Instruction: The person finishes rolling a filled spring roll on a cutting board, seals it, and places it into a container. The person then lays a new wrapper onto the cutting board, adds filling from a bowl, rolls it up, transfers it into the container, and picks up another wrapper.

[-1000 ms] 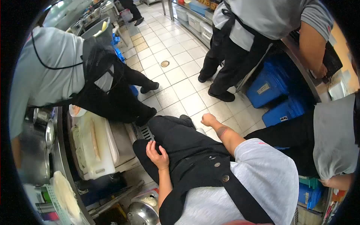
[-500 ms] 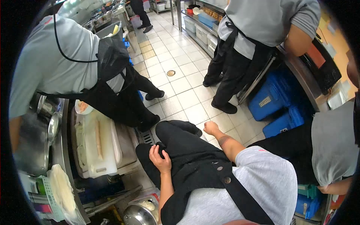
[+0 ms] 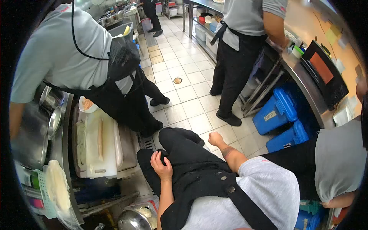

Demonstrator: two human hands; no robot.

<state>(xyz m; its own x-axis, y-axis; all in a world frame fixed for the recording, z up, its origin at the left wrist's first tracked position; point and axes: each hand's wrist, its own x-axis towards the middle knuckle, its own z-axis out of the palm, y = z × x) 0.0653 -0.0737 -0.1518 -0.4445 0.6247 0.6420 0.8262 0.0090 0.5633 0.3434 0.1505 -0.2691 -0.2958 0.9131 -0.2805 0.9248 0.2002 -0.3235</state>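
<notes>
My left hand (image 3: 161,165) rests against the black apron (image 3: 195,170) over my thigh, its fingers loosely bent and a little apart, holding nothing. Over the tiled floor, my right hand (image 3: 215,138) hangs in front of my knee, curled into a loose fist with nothing visible in it. To the left of my legs, a white cutting board (image 3: 109,153) lies across a pale tub (image 3: 126,163). A long, thin, light-brown rod (image 3: 101,140) lies lengthwise on the board. Behind the board stands a white bowl (image 3: 88,105) with pinkish food inside.
A co-worker (image 3: 76,57) bends over the left counter; another person (image 3: 241,46) stands at the right counter (image 3: 306,88). Someone's grey shirt (image 3: 339,157) is close on my right. Blue lidded bins (image 3: 274,113) stand under the right counter. A metal bowl (image 3: 132,220) sits low at front left.
The view has shifted slightly. The person at the right counter has turned and moved closer to it, an arm now reaching over it. My hands keep nearly the same pose.
</notes>
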